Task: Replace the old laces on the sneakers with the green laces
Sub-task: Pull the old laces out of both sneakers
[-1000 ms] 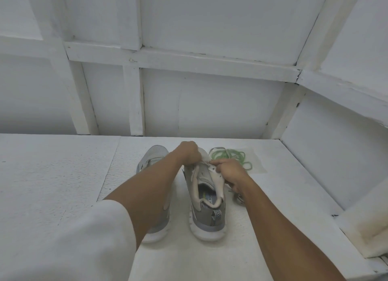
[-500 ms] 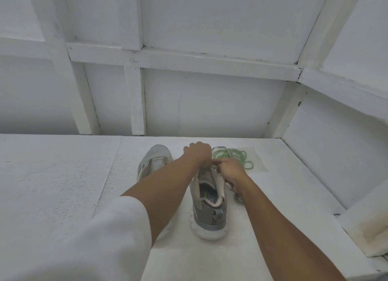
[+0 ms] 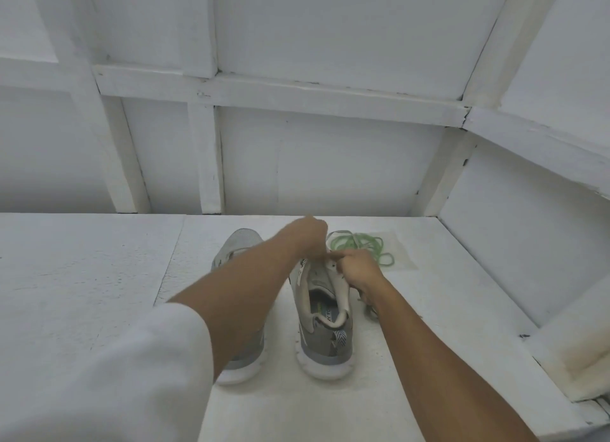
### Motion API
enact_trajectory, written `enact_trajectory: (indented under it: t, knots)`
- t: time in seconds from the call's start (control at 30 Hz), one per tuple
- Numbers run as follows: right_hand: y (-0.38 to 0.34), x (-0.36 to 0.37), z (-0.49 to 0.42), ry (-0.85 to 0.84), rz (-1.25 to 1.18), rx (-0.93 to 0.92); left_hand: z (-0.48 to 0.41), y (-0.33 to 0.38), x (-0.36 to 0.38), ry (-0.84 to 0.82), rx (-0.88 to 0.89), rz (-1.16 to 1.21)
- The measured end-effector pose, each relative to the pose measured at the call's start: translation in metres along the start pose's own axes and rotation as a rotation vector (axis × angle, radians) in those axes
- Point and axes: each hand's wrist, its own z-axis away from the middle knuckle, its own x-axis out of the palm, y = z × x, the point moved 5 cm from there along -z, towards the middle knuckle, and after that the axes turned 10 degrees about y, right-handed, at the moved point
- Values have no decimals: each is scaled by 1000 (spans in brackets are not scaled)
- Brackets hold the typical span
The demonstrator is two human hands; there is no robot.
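Left hand (image 3: 310, 238) has edged right, meeting right hand (image 3: 358, 268) over the sneaker (image 3: 325, 332).
Left grip hidden; right hand pinches its upper edge; green laces (image 3: 363, 245) lie just behind on the counter (image 3: 82, 276).

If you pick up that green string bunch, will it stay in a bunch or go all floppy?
Probably floppy: the green laces lie in loose, curvy loops, so they would likely dangle and unravel. They look thin, so probably light. They lie flat on the table, so rolling seems unlikely.
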Motion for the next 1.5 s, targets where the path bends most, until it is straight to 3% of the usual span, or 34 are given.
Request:
enact_trajectory:
  t: [0.17,0.37,0.43,0.6,0.7,0.87,1.1,1.23,1.37,1.5]
  knots:
    - [1,2,-1,-13,-4,-1,4,3,9,-7,-21,-16]
    - [2,3,-2,3,-6,3,-8,-72,-63,287,-287,-41]
    - [2,2,-2,7,-5,4,-9,-83,-70,316,-335,-62]
    - [-2,2,2,7,13,-3,-9,-38,-13,94,-133,132]
    - [-4,2,5,-8,4,-17,-8,-10,26,-74,-25,100]
    - [-2,1,4,4,5,-7,-10,-18,26,-45,-64,102]
    - [-2,3,4,12,-12,6,-15,-76,-40,221,-270,108]
    - [-1,5,3,10,6,22,-9,-63,-32,181,-222,138]
    - [-2,2,5,26,14,16,-2,-21,7,-28,-34,179]
    - [-3,2,6,30,16,10,-1,-11,33,-69,-48,188]
